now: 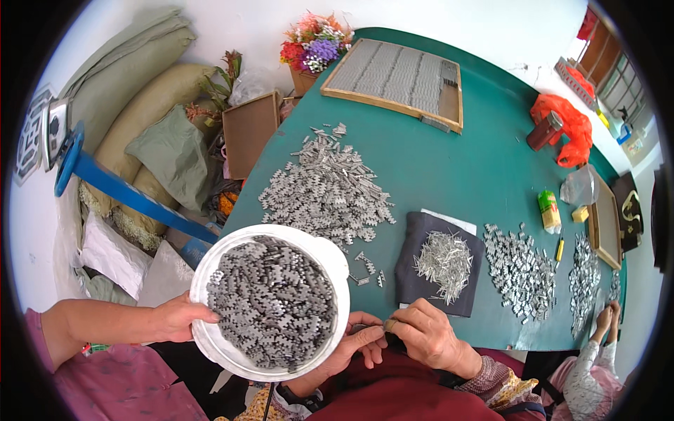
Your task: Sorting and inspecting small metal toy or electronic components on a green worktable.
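Observation:
My left hand (363,340) and my right hand (430,333) meet at the table's near edge, fingertips pinched close together. Whatever sits between the fingers is too small to make out. A white bucket (342,281) full of small grey toothed metal pieces (274,302) covers my left wrist in part. Another person's hand (179,317) grips its left rim. Just beyond my right hand, a heap of thin silvery pins (446,263) lies on a dark cloth (413,288). Behind the bucket spreads a large pile of grey toothed pieces (323,193), with a few loose ones nearby.
On the green table (484,161), a wooden-framed tray (460,105) holds rows of grey pieces. More metal pieces (519,274) lie to the right, near a green carton (550,212) and a dark red flask (545,131). Sacks (133,119) and a blue-posted scale (133,186) stand left.

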A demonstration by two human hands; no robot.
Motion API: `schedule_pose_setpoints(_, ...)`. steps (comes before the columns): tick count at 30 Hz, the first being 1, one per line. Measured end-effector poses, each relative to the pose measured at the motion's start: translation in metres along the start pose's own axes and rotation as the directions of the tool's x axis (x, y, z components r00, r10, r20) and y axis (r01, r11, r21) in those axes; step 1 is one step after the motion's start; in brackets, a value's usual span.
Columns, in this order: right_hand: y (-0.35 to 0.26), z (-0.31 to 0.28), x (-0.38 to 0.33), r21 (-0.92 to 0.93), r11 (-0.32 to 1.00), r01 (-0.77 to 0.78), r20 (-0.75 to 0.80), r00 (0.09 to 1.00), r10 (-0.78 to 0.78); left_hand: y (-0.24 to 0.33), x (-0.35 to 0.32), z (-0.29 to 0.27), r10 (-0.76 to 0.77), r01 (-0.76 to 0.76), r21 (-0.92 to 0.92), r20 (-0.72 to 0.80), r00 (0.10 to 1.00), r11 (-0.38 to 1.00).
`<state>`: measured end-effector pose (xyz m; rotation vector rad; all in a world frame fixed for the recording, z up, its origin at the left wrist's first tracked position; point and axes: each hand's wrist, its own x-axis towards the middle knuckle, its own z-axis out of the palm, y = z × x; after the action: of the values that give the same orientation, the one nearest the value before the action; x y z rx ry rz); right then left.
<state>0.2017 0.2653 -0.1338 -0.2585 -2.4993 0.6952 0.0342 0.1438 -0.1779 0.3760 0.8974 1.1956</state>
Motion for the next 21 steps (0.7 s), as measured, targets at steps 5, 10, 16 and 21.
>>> schedule_pose_setpoints(5,0.005,0.004,-0.013,0.402,0.856,-0.324,-0.068,0.922,0.381,0.004,0.004,0.012,0.048,-0.048,-0.001,-0.119,0.992,0.999)
schedule_pose_setpoints(10,0.011,0.002,-0.021,0.599,0.603,-0.526,0.139,0.811,0.569,0.008,0.004,0.018,0.088,-0.077,0.079,-0.141,0.986,0.994)
schedule_pose_setpoints(16,0.015,0.009,-0.028,0.672,0.438,-0.597,0.273,0.750,0.602,0.008,0.002,0.022,0.074,-0.051,0.232,-0.095,0.993,0.971)
schedule_pose_setpoints(21,0.011,0.011,-0.031,0.762,0.196,-0.617,0.373,0.666,0.645,0.008,-0.001,0.021,0.042,-0.034,0.143,-0.052,0.998,0.989)
